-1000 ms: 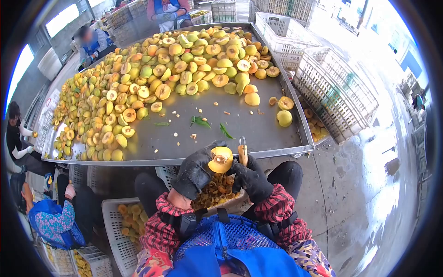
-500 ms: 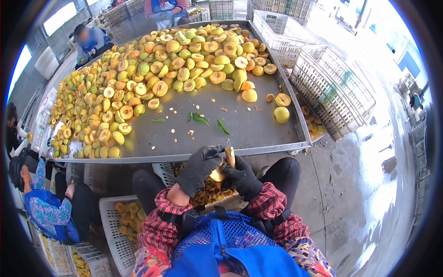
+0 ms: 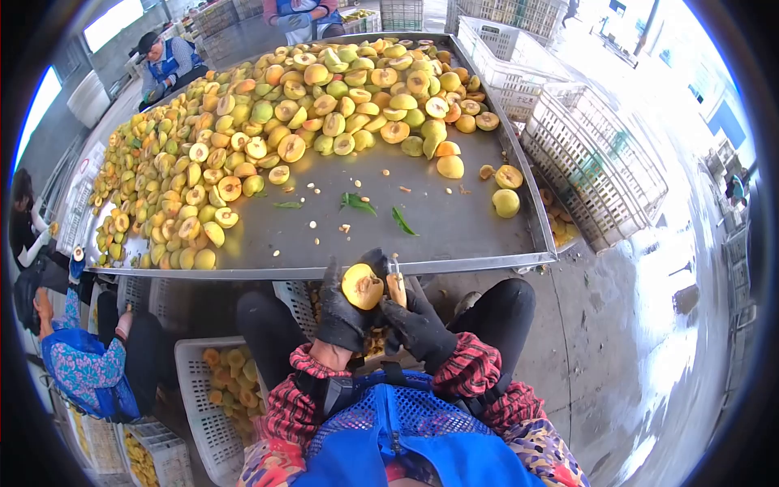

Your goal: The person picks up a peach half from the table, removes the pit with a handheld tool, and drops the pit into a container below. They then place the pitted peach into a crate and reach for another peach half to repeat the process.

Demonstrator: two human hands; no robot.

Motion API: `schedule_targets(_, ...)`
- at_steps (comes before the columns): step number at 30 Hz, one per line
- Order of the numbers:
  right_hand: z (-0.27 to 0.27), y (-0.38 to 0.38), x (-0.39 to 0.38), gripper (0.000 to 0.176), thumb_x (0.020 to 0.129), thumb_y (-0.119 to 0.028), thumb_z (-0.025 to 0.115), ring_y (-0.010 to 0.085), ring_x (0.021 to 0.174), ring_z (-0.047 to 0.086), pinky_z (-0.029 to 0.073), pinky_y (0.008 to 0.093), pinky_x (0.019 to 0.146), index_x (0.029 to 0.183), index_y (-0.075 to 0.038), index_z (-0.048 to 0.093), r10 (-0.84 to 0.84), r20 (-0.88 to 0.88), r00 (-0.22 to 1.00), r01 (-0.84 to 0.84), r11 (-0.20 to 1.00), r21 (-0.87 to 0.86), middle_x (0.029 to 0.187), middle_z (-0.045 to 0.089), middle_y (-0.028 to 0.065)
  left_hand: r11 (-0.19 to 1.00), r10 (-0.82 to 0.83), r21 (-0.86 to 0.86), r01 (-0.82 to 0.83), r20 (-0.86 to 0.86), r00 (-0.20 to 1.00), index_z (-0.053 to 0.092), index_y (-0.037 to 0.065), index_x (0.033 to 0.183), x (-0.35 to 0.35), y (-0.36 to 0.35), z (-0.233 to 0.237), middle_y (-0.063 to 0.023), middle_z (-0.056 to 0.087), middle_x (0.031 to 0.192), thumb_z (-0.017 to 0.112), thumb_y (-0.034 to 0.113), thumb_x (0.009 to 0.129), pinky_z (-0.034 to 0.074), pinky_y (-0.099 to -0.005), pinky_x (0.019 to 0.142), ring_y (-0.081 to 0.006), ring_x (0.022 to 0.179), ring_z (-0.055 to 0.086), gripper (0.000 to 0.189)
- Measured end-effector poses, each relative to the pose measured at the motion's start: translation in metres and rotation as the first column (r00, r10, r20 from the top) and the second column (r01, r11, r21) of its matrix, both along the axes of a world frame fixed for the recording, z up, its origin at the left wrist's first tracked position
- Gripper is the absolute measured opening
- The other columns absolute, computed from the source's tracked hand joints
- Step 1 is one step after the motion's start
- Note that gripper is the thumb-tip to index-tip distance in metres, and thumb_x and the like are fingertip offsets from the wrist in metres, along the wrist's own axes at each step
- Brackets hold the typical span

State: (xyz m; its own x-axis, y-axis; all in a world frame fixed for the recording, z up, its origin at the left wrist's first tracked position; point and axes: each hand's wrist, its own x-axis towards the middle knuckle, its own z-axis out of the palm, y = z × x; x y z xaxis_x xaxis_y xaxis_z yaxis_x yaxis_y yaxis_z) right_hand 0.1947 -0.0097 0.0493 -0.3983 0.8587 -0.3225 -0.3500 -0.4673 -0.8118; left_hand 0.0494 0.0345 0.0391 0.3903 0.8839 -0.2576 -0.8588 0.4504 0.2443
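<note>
A halved peach (image 3: 362,286), its cut face and brown hollow turned up, rests in my left hand (image 3: 341,315), which wears a dark glove. Close to its right, my right hand (image 3: 423,326), gloved too, grips a small wooden-handled tool (image 3: 396,287) whose narrow metal tip points up. Both hands are just in front of the near edge of the metal table (image 3: 454,231). Beyond them lies a large heap of halved peaches (image 3: 268,138). Below the hands, the container between my knees is mostly hidden.
Leaves (image 3: 357,203) and scattered pits lie on the table. A white crate with peach halves (image 3: 235,381) stands by my left leg. Stacked crates (image 3: 596,166) stand off the right edge. Co-workers sit at the left (image 3: 89,365) and far side (image 3: 170,61).
My hands have moved slightly apart and up. The peach half, mostly covered by the gloves before, now shows its cut face in my left hand. The view has shifted a little.
</note>
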Motion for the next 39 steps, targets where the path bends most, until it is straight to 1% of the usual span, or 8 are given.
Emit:
schedule_targets(9,0.003,-0.012,0.003,0.027,0.087,-0.019,0.055,0.0239,0.069,0.06,0.045,0.0353,0.059,0.105,0.0,0.049,-0.055,0.615,0.786,-0.265,0.869,0.417,0.078,0.059,0.0135,0.989,0.102,0.102,-0.107,0.06,0.993,0.042,-0.002,0.127,-0.006,-0.005,-0.006,-0.0177,0.05,0.123,0.038,0.043,0.093,0.037,-0.0407,0.1,-0.0281,0.113,0.049,0.057)
schedule_targets(11,0.014,-0.012,0.001,0.025,0.086,-0.014,0.055,0.0197,0.06,0.061,0.048,0.0322,0.051,0.105,0.0,0.051,-0.132,0.655,0.744,-0.289,0.821,0.493,0.076,0.059,0.0112,0.984,0.062,0.161,-0.074,0.08,0.995,0.037,-0.001,0.131,-0.006,-0.006,-0.009,-0.0178,0.045,0.129,0.034,0.04,0.095,0.035,-0.0407,0.102,-0.0279,0.118,0.045,0.055)
schedule_targets(14,0.014,-0.013,0.0,0.025,0.086,-0.021,0.055,0.0381,0.075,0.058,0.044,0.0421,0.065,0.102,-0.002,0.05,-0.218,0.706,0.674,-0.326,0.77,0.549,0.082,0.059,0.0221,0.986,0.111,0.126,-0.109,-0.007,0.994,0.037,-0.002,0.131,-0.004,-0.01,0.001,-0.0182,0.045,0.129,0.034,0.039,0.095,0.035,-0.0403,0.102,-0.0279,0.118,0.045,0.054)
schedule_targets(17,0.014,-0.013,-0.002,0.025,0.085,-0.021,0.055,0.0393,0.076,0.058,0.044,0.0443,0.065,0.101,-0.003,0.05,-0.234,0.731,0.641,-0.344,0.764,0.546,0.081,0.059,0.0228,0.978,0.125,0.164,-0.127,0.023,0.992,0.038,-0.002,0.13,-0.005,-0.011,-0.004,-0.0181,0.047,0.127,0.034,0.038,0.095,0.036,-0.0402,0.101,-0.0276,0.116,0.047,0.054)
schedule_targets(26,0.024,-0.009,-0.006,0.025,0.082,-0.018,0.055,0.0412,0.075,0.059,0.043,0.049,0.066,0.101,-0.004,0.047,-0.101,0.88,0.465,-0.452,0.827,0.334,0.08,0.06,0.0239,0.971,0.186,0.158,-0.177,-0.048,0.981,0.042,-0.005,0.126,0.0,-0.013,-0.011,-0.0174,0.051,0.122,0.033,0.03,0.096,0.038,-0.0363,0.099,-0.0255,0.112,0.05,0.047)
schedule_targets(35,-0.007,-0.003,-0.01,0.04,0.085,-0.018,0.054,0.0431,0.064,0.056,0.042,0.0493,0.055,0.116,0.001,0.038,-0.169,0.773,0.611,-0.546,0.618,0.566,0.077,0.057,0.0264,0.971,0.218,0.13,-0.2,-0.147,0.965,0.051,-0.004,0.116,-0.01,-0.007,-0.045,-0.0134,0.058,0.111,0.038,0.024,0.095,0.046,-0.0327,0.089,-0.0232,0.097,0.059,0.037)
schedule_targets(38,-0.01,-0.001,-0.009,0.039,0.086,-0.021,0.054,0.0429,0.063,0.056,0.041,0.049,0.054,0.111,0.004,0.037,-0.047,0.785,0.618,-0.547,0.692,0.472,0.074,0.057,0.026,0.909,0.344,0.411,-0.063,-0.658,0.67,0.056,0.0,0.11,-0.014,-0.011,-0.045,-0.0117,0.061,0.103,0.048,0.015,0.089,0.049,-0.0304,0.082,-0.0223,0.089,0.061,0.027)
schedule_targets(39,-0.007,0.001,-0.009,0.038,0.085,-0.018,0.053,0.042,0.066,0.057,0.042,0.048,0.056,0.112,0.003,0.037,0.016,0.818,0.575,-0.583,0.709,0.396,0.074,0.057,0.0252,0.908,0.339,0.418,-0.037,-0.679,0.651,0.057,0.0,0.107,-0.016,-0.01,-0.047,-0.0119,0.062,0.1,0.051,0.013,0.086,0.048,-0.0299,0.081,-0.0216,0.088,0.061,0.025)
